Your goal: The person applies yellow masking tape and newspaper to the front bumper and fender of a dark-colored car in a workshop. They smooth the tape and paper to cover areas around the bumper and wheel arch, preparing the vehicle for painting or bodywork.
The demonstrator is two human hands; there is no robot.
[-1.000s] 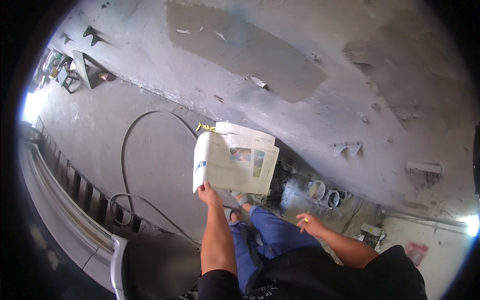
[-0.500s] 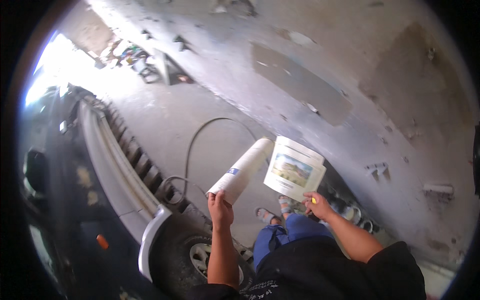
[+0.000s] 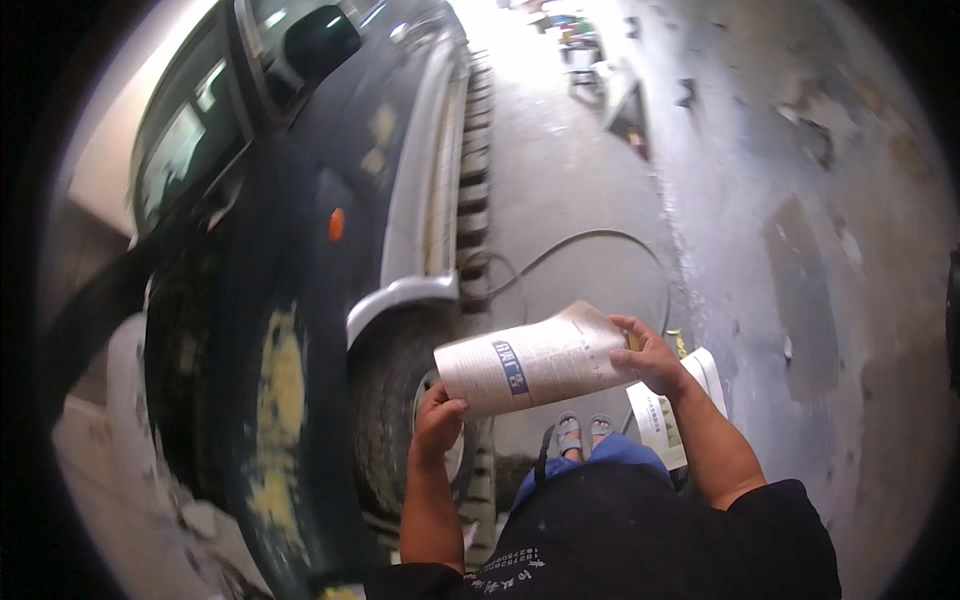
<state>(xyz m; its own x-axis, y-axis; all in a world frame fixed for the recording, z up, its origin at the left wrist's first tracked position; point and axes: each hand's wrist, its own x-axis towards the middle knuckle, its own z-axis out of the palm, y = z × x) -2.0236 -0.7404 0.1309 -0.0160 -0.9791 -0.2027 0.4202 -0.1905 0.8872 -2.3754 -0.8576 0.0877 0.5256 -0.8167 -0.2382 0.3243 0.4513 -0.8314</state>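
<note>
A folded or loosely rolled sheet of newspaper (image 3: 560,360) with a blue printed block stretches across in front of me. My left hand (image 3: 438,422) pinches its left end between thumb and fingers. At the other end my right hand (image 3: 652,358) grips the paper, and something small and yellow (image 3: 632,342) shows by its fingers, too small to name. Below my right forearm, a white printed sheet (image 3: 652,420) with a picture rests to the right of my legs; the forearm hides part of it.
A dark car (image 3: 310,290) with yellow filler patches (image 3: 283,380) stands at my left, its front wheel (image 3: 390,400) close to my left hand. A hose (image 3: 600,233) loops over the floor. A stained wall (image 3: 800,270) runs along the right, with clutter (image 3: 580,50) far ahead.
My view has turned left toward the car. The picture sheet has left my right hand and lies at the right. That hand now holds the newspaper's right end, and the newspaper lies more level.
</note>
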